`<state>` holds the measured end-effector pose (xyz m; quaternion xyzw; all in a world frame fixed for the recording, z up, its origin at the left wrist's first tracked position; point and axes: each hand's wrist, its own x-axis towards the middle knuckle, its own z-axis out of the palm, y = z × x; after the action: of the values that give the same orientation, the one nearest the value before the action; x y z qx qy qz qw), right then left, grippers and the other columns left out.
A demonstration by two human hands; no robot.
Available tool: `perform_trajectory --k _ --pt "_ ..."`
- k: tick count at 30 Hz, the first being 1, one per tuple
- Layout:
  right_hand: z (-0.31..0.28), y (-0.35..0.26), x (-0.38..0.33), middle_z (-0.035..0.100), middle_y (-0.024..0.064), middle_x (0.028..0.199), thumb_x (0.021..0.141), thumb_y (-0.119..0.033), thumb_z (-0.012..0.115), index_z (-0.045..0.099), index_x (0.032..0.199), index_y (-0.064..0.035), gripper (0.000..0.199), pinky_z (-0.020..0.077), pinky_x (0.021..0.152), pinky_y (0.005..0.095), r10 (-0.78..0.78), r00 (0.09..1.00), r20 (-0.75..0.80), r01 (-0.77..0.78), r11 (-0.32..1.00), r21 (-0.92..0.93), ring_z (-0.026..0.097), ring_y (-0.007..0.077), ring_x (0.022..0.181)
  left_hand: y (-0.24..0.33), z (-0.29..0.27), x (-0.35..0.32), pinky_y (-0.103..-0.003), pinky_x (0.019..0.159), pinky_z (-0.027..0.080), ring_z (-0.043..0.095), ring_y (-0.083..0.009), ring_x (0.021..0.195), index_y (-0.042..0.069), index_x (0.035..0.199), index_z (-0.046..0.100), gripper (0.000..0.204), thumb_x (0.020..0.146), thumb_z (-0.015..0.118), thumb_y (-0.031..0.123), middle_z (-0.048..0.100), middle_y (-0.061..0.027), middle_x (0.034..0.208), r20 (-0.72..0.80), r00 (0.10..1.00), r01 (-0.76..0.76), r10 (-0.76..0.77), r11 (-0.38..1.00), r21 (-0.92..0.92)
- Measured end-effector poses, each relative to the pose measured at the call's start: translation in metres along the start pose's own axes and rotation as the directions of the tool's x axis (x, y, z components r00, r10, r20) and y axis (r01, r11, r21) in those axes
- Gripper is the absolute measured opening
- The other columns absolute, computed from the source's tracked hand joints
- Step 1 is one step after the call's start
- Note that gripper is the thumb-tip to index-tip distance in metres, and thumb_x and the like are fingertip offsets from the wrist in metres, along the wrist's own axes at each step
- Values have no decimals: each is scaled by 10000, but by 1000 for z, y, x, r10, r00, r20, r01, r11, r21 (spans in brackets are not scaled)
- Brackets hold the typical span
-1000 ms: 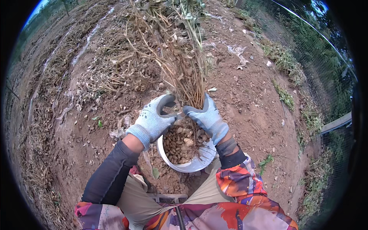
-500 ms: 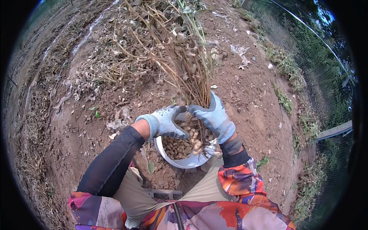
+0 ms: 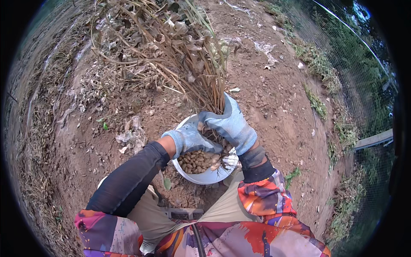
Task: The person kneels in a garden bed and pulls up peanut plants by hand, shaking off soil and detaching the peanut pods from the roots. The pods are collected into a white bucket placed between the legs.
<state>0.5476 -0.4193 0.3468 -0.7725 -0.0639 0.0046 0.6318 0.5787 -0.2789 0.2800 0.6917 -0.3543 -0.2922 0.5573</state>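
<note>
A bundle of dried peanut plants [image 3: 188,60] leans away from me, its root end over a white bucket [image 3: 207,178]. My right hand [image 3: 233,125], in a blue-grey glove, is closed round the base of the stems. My left hand [image 3: 190,140], gloved alike, curls its fingers round the peanuts on the roots, just under the right hand. Its fingertips are partly hidden by the roots. Thin roots [image 3: 223,165] and a few pale pods hang beside it, over the bucket's right side. Loose peanuts [image 3: 195,162] lie inside the bucket.
Brown soil [image 3: 274,115] surrounds the bucket, with scraps of plastic film [image 3: 130,135] to its left. Dry uprooted plants [image 3: 115,81] lie ahead on the left. A mesh fence [image 3: 364,98] runs along the right. Below the bucket, between my legs, is a grey frame [image 3: 184,211].
My left hand has closed in from beside the pods onto the peanuts at the roots. The plant tops have swung to the left, and more of the bucket's far rim shows.
</note>
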Motion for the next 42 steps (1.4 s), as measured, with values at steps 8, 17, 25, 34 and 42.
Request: perform_trajectory --k 8,17,25,34,42 --pt "-1 5 5 618 58 945 737 -125 669 501 1123 17 445 486 741 268 -9 1000 27 8 1000 27 581 118 812 8 -16 -2 -312 854 465 564 -175 983 13 1167 530 599 621 765 90 611 -94 1079 141 958 250 -248 968 7" --pt "5 10 10 620 53 967 731 -171 699 504 1154 9 500 479 773 278 -16 998 53 13 999 51 573 124 856 4 -13 -4 -329 848 461 583 -267 972 31 1140 548 633 593 749 278 612 -156 1067 -73 973 229 -218 909 349" --pt "7 10 6 614 16 890 764 -151 669 555 1057 -3 348 468 707 264 104 994 -44 -93 974 205 562 101 795 36 -18 4 -316 646 488 603 -179 711 6 1002 590 446 626 741 194 651 -109 831 3 906 380 -424 814 439" --pt "-13 30 7 592 5 805 846 -144 570 593 1060 -8 254 471 569 214 155 962 -223 -35 885 464 558 74 664 22 -2 8 -279 539 443 537 -90 596 3 860 625 183 681 649 25 603 -30 642 -25 971 234 -240 963 -135" --pt "-14 37 4 580 -6 791 851 -190 591 570 1066 -12 280 463 564 207 155 973 -173 -68 901 428 552 67 666 17 -11 8 -283 563 458 563 -120 624 9 901 611 279 655 684 117 630 -52 723 100 964 251 -248 968 -19"
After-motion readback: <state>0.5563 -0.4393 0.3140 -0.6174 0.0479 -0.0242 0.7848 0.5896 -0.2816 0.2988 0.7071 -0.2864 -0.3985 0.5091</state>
